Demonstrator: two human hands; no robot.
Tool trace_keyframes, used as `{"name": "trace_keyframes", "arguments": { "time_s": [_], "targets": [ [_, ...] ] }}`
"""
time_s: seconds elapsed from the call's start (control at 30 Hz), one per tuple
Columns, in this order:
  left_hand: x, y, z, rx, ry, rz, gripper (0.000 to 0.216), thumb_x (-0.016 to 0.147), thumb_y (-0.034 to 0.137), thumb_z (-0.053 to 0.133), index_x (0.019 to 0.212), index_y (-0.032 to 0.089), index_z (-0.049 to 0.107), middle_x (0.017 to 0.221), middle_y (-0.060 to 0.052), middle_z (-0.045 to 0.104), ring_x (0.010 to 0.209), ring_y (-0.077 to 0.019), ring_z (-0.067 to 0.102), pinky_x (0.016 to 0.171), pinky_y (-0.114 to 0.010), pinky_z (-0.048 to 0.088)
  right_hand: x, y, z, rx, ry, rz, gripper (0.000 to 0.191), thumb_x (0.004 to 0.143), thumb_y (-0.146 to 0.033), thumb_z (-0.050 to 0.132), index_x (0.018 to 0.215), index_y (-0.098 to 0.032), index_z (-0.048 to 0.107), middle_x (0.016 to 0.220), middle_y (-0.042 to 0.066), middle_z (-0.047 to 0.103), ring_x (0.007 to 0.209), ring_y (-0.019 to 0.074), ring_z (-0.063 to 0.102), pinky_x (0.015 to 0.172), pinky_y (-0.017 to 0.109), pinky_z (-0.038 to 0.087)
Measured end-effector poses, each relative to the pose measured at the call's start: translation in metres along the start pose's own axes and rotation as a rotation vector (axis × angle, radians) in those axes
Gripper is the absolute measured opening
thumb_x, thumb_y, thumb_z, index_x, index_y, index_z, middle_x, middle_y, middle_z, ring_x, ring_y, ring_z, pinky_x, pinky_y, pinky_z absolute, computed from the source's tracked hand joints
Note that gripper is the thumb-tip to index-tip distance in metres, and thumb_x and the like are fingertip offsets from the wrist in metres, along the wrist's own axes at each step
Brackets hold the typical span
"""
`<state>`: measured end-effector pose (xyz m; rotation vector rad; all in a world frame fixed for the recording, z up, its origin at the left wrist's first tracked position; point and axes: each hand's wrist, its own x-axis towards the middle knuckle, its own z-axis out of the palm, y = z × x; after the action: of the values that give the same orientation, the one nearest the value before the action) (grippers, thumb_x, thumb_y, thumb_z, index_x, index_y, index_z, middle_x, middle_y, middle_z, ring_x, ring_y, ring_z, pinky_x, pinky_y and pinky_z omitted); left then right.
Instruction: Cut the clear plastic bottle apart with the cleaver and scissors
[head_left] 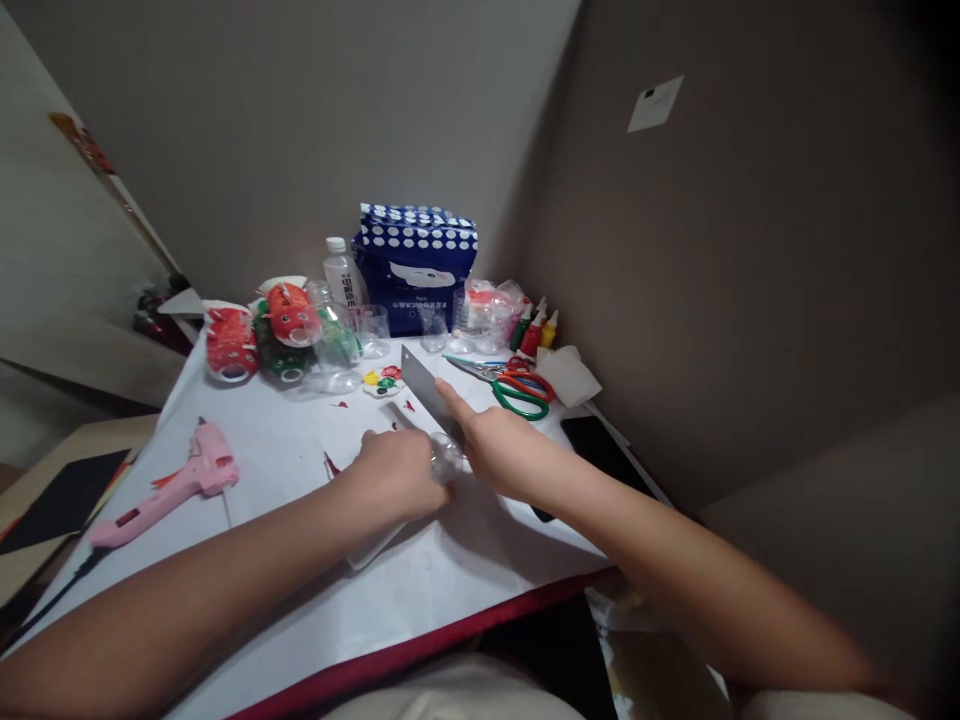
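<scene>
My right hand [502, 445] is closed round the handle of a cleaver [424, 385], its index finger stretched along the grey blade. The blade points away and a little left, with a small hole near its far top corner. Just left of it, my left hand [401, 470] is wrapped round a clear plastic bottle [446, 457]. Only the bottle's rounded end shows, close to the blade; whether the edge touches it I cannot tell. Beneath my left hand lies a white board [371, 548], largely covered. Small red scraps [409, 406] are scattered beyond.
A pink glue gun [176, 485] lies left. Red and green fish-like crafts [231, 345], clear bottle pieces [330, 350] and a blue bag [412, 270] stand behind. Scissors [517, 390], paint bottles [534, 328] and a black phone [600, 445] are on the right, near a wall.
</scene>
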<state>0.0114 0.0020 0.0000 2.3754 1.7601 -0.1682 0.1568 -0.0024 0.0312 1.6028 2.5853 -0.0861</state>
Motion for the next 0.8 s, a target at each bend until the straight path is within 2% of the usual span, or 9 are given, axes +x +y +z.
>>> {"name": "trace_keyframes", "arguments": {
  "time_s": [0.13, 0.33, 0.6, 0.8],
  "targets": [
    [-0.001, 0.001, 0.001, 0.001, 0.016, 0.049, 0.038, 0.07, 0.05, 0.053, 0.079, 0.017, 0.067, 0.08, -0.015, 0.071, 0.076, -0.0347, 0.067, 0.084, -0.055, 0.041, -0.015, -0.008, -0.001, 0.009, -0.062, 0.115, 0.09, 0.081, -0.01, 0.048, 0.151, -0.018, -0.008, 0.08, 0.009, 0.069, 0.067, 0.0215, 0.065, 0.052, 0.024, 0.037],
    [-0.002, -0.001, -0.001, -0.013, -0.018, 0.051, 0.041, 0.071, 0.051, 0.052, 0.084, 0.016, 0.067, 0.083, -0.016, 0.072, 0.083, -0.0372, 0.067, 0.083, -0.055, 0.042, -0.031, -0.015, 0.005, 0.006, -0.089, 0.172, 0.089, 0.083, -0.008, 0.046, 0.151, -0.015, -0.011, 0.082, 0.012, 0.071, 0.071, 0.0245, 0.067, 0.056, 0.027, 0.039],
    [-0.002, -0.002, -0.002, -0.003, -0.014, 0.066, 0.044, 0.07, 0.055, 0.051, 0.079, 0.015, 0.066, 0.078, -0.014, 0.071, 0.078, -0.0346, 0.066, 0.083, -0.052, 0.041, -0.077, -0.009, 0.028, 0.057, -0.173, 0.197, 0.1, 0.075, 0.001, 0.045, 0.148, -0.017, -0.02, 0.075, 0.006, 0.071, 0.06, 0.0209, 0.065, 0.049, 0.026, 0.027],
    [-0.005, 0.0, 0.0, -0.016, 0.01, 0.106, 0.06, 0.065, 0.072, 0.05, 0.076, 0.015, 0.067, 0.072, -0.013, 0.069, 0.073, -0.0336, 0.065, 0.085, -0.053, 0.039, -0.094, -0.008, 0.034, 0.058, -0.229, 0.23, 0.102, 0.072, 0.005, 0.042, 0.147, -0.019, -0.023, 0.074, 0.006, 0.071, 0.06, 0.0206, 0.064, 0.049, 0.027, 0.024]
  ]
}}
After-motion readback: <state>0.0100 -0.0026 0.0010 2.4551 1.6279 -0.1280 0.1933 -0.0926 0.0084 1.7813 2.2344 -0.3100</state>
